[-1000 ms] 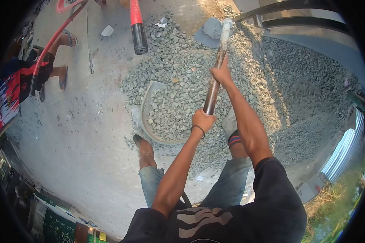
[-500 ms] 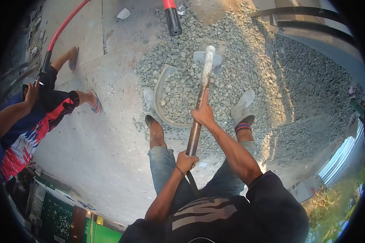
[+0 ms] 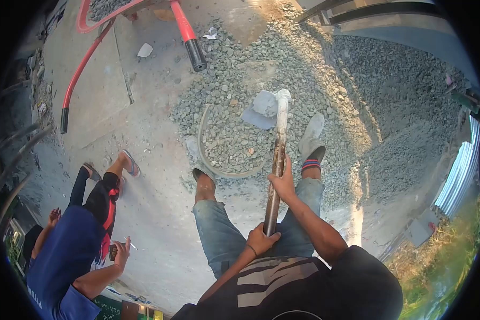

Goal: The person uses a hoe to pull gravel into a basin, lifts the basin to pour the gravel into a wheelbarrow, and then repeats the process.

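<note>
Both my hands are wrapped round the pipe handle of a hoe (image 3: pixel 273 184). My left hand (image 3: pixel 261 240) grips its lower end close to my body. Farther up the brown, worn pipe is my right hand (image 3: pixel 284 184), closed with the thumb along the handle. At the far end, painted white, the grey hoe blade (image 3: pixel 260 111) is turned to the left over the gravel (image 3: pixel 288 69). Between my feet, a curved grey rim (image 3: pixel 201 133), like a basin edge, encloses a load of gravel.
A red wheelbarrow (image 3: pixel 128 7) holding gravel stands at the upper left, its black-tipped handles pointing towards me. At the left, a person in a blue shirt (image 3: pixel 72 248) holds a cigarette. Dark metal bars (image 3: pixel 384 14) are at the upper right, corrugated sheet (image 3: pixel 458 165) at the right.
The hoe has been drawn back towards me and its blade has swung to the left. The wheelbarrow shows more at the top. The person at the left appears lower in view, clear of the wheelbarrow handle.
</note>
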A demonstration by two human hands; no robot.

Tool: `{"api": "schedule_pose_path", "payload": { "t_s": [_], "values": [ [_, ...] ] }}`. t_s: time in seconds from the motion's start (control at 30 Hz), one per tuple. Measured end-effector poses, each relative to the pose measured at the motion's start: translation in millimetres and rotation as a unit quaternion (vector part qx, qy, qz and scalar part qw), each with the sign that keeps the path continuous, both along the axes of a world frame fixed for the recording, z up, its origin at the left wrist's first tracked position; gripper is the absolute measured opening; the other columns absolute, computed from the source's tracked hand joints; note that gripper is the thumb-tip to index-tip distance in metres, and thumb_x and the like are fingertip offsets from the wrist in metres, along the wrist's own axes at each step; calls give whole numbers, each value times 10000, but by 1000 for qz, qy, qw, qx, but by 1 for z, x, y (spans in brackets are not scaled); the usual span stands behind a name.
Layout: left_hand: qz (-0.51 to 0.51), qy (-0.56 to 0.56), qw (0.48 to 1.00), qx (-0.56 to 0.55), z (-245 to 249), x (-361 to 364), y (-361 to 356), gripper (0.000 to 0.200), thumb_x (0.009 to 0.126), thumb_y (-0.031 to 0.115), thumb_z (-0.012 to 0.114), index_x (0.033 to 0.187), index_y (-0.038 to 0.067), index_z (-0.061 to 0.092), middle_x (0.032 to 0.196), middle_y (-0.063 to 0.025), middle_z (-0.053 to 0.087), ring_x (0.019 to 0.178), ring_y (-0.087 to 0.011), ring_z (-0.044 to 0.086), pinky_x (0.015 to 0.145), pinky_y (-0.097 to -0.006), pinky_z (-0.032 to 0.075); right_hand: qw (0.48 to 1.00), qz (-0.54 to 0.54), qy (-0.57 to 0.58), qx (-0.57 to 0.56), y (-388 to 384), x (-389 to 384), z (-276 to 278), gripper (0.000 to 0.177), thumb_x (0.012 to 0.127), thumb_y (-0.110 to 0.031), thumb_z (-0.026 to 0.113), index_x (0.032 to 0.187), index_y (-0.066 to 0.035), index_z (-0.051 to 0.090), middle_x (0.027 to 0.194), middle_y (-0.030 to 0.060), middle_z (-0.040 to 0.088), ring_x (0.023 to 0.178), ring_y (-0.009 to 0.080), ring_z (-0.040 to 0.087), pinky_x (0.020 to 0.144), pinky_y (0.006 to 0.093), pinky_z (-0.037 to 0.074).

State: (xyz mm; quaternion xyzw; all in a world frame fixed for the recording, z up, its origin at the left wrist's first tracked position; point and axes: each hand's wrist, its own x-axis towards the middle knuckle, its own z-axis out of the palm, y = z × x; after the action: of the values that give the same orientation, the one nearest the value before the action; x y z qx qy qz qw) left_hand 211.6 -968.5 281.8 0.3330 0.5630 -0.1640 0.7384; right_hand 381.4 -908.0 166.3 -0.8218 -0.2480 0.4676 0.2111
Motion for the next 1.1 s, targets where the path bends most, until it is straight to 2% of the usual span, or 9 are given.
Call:
{"api": "schedule_pose_path", "payload": {
  "t_s": [0.03, 0.23, 0.3, 0.43, 0.5, 0.53, 0.77, 0.83, 1.1],
  "values": [
    [-15, -11, 1000, 8, 5, 1, 16, 581, 685, 408, 757, 1056, -15, 611, 839, -194, 685, 811, -323, 683, 729, -373, 524, 998, -46, 27, -33, 8, 27, 16, 903, 710, -90, 661, 1477, -97, 185, 1281, 227, 504, 1171, 362, 507, 1044, 376, 348],
    [99, -66, 985, 126, -21, -62, 101, 429, 876, 291, 669, 1199, 28, 564, 779, -118, 686, 644, -145, 656, 647, -261, 505, 981, -172, 51, -75, -7, 164, 94, 847, 675, -8, 650, 1431, -94, 279, 867, 130, 592, 578, 209, 587, 465, 325, 482],
    [-30, 91, 934, 344, -66, -122, 101, 437, 837, 347, 658, 1168, 69, 597, 803, -159, 695, 676, -265, 682, 660, -351, 521, 977, -179, 51, -104, -26, 206, 102, 863, 650, -2, 663, 1423, -84, 289, 876, 139, 598, 608, 212, 593, 529, 333, 506],
    [-73, 233, 923, 296, -98, -204, 97, 365, 831, 322, 651, 1072, 50, 634, 805, -185, 691, 686, -273, 685, 666, -370, 538, 977, -130, 45, -162, -58, 270, 88, 881, 613, -19, 691, 1394, -14, 284, 911, 145, 600, 651, 227, 603, 574, 343, 517],
    [-20, 223, 943, 247, -90, -192, 96, 341, 837, 283, 648, 1066, 30, 633, 777, -175, 688, 686, -248, 686, 640, -351, 544, 960, -24, -28, -279, -87, 292, 50, 914, 599, -6, 694, 1411, -31, 275, 906, 177, 590, 659, 263, 613, 518, 371, 498],
    [55, 215, 954, 200, -86, -180, 94, 318, 844, 245, 646, 1060, 11, 632, 749, -166, 685, 687, -222, 687, 614, -332, 550, 952, -50, 168, -250, -88, 307, 38, 825, 588, -6, 688, 1334, 36, 339, 919, 194, 594, 699, 274, 620, 554, 386, 506],
    [3, 59, 990, 131, -58, -76, 87, 276, 896, 175, 623, 1091, -19, 615, 905, -164, 680, 716, -191, 677, 618, -290, 561, 961, -172, 65, -204, -70, 243, -6, 567, 591, 27, 656, 1133, 53, 489, 797, 147, 599, 651, 256, 612, 527, 374, 504],
    [20, 16, 989, 148, -56, -72, 91, 264, 895, 156, 624, 1090, -21, 613, 910, -160, 680, 729, -187, 677, 638, -294, 566, 956, -234, 97, -150, -78, 242, 13, 684, 591, 42, 653, 1243, 41, 446, 783, 147, 604, 606, 243, 605, 495, 365, 500],
    [-49, 95, 977, 182, -53, -130, 110, 314, 878, 175, 603, 1127, -16, 593, 786, -154, 687, 645, -196, 680, 500, -281, 521, 879, -447, 144, -81, -182, 232, 102, 418, 657, 23, 668, 1048, 18, 522, 698, 105, 590, 482, 195, 564, 425, 353, 484]
  ]
}}
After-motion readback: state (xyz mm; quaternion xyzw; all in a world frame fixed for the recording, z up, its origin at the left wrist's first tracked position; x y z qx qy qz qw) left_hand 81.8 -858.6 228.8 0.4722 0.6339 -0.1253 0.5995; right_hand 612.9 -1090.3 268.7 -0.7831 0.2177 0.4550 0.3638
